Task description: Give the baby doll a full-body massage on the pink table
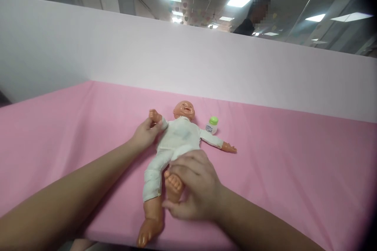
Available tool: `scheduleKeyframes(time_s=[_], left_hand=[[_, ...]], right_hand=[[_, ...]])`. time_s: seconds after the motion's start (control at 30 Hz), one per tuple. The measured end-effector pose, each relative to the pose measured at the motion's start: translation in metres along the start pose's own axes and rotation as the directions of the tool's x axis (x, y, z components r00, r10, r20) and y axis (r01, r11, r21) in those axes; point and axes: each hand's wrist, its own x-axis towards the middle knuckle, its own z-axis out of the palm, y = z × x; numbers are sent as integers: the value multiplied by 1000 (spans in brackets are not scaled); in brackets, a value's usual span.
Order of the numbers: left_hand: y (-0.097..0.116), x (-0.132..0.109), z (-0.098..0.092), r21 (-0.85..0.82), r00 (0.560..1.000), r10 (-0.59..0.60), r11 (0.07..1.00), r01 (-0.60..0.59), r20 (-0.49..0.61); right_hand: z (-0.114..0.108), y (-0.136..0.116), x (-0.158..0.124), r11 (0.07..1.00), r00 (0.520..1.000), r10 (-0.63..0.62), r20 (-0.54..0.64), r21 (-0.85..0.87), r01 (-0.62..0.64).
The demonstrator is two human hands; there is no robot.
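Observation:
A baby doll (179, 135) with a white cloth body lies on its back on the pink sheet (279, 172), head away from me. My left hand (146, 133) is closed around the doll's arm on the left, near the wrist. Wrapped around the doll's lower leg on the right is my right hand (197, 186); the leg is bent up and the toes show between thumb and fingers. The doll's other leg lies stretched toward me, and its other arm reaches out to the right. Part of the bent leg is hidden behind my right hand.
A small jar with a green lid (212, 124) stands beside the doll's shoulder on the right. A white partition (176, 59) rises behind the pink surface. Beyond it, a person (249, 23) in dark clothing is visible under ceiling lights.

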Motion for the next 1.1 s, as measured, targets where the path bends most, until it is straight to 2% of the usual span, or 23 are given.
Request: scheduleKeyframes(time_s=[0.07,0.17,0.27,0.37,0.47,0.53,0.6,0.67,0.73,0.77,0.83,0.87,0.97,1.03,1.1], left_hand=[[-9,10,-5,-168,992,-127,978,123,-15],[-19,22,-15,-360,948,-314,891,277,-47],[-19,27,-24,-406,903,-403,857,316,-147],[-9,21,-29,-326,926,-312,916,234,-211],[9,6,-28,-110,966,-74,993,48,-248],[21,-6,-22,107,971,115,990,-94,-210],[29,-16,-14,324,952,300,907,-269,-51],[33,-23,-5,467,892,417,763,-447,174],[32,-27,2,531,822,447,627,-570,353],[31,-28,5,549,799,442,581,-601,408],[28,-27,8,572,783,422,535,-622,456],[26,-27,8,581,786,410,529,-618,463],[25,-26,6,592,802,360,544,-596,477],[25,-26,4,591,816,318,569,-572,483],[27,-27,4,583,829,283,603,-545,482]], right_hand=[[10,-8,-5,997,997,-39,62,67,35],[28,-9,-17,990,972,-95,214,122,70],[39,-7,-27,978,922,-178,345,169,125],[38,-11,-31,938,867,-316,385,263,225],[30,-16,-29,895,818,-419,395,331,299],[25,-18,-27,888,811,-432,393,340,308],[21,-18,-24,900,842,-401,360,326,289],[15,-16,-20,920,903,-332,273,303,247],[7,-14,-16,947,965,-221,139,268,178],[2,-12,-14,959,984,-164,69,246,143],[-8,-7,-10,982,997,-74,-21,175,76],[-12,-2,-7,991,999,-30,-30,127,33],[-16,16,-1,988,987,156,33,2,-156],[-14,27,2,958,953,286,102,-6,-287],[-12,34,3,934,923,349,163,21,-357]])
